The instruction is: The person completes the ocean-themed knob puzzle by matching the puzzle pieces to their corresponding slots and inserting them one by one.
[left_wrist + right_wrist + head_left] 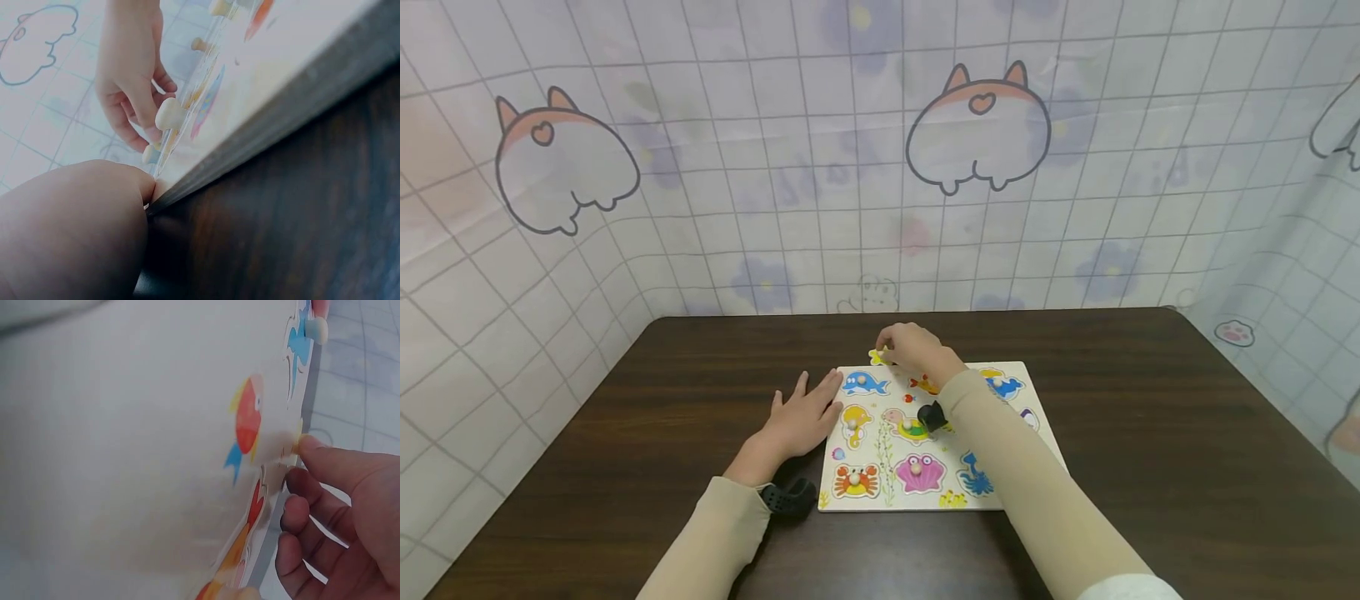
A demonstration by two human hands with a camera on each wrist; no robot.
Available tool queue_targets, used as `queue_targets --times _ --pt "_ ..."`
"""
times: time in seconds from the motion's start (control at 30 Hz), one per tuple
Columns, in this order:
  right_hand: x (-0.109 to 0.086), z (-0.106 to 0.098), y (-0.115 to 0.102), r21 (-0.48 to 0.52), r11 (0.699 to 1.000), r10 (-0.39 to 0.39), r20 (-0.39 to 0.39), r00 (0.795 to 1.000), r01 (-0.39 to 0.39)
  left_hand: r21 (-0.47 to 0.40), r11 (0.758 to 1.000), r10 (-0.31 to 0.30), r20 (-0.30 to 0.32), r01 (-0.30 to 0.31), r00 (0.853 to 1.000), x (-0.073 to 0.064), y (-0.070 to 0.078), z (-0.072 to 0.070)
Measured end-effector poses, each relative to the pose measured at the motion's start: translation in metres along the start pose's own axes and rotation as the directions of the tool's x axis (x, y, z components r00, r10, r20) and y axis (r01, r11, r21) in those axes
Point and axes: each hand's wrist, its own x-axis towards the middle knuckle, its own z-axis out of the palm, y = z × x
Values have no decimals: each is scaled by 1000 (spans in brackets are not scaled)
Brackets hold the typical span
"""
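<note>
A white wooden peg puzzle board [917, 502] with sea-animal pieces lies on the table. My right hand [917, 348] reaches over it to the far edge. There it pinches a small yellow puzzle piece [876, 357], mostly hidden by the fingers; the right wrist view shows the thumb on its yellow edge [297, 439]. My left hand [802, 419] lies with fingers spread at the board's left edge, fingertips touching it. Near it are a blue whale piece [865, 383], a yellow seahorse piece [854, 427] and a crab piece [856, 481].
A pink shell piece [920, 473], a turtle piece [912, 427] and a blue piece [976, 477] sit on the board. My right sleeve covers part of its right side. The dark wooden table [1150, 400] meets a grid-patterned cloth [850, 208] behind.
</note>
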Motion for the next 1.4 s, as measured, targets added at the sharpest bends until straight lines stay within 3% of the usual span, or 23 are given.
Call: queue_targets --times 0.5,0.7,1.17,1.4 --pt "-7 -8 2 -58 998 20 -58 998 -23 8 1000 17 2 -17 1000 2 3 5" --pt "-13 -14 7 -88 995 -44 -66 997 38 0 1000 7 4 -7 1000 1 3 7" --pt "-55 -30 13 -85 983 -174 -109 979 165 6 1000 14 -10 -14 1000 -1 0 2" --pt "-76 -38 19 -46 983 -183 -116 976 178 1 1000 21 -8 -21 1000 -1 0 0"
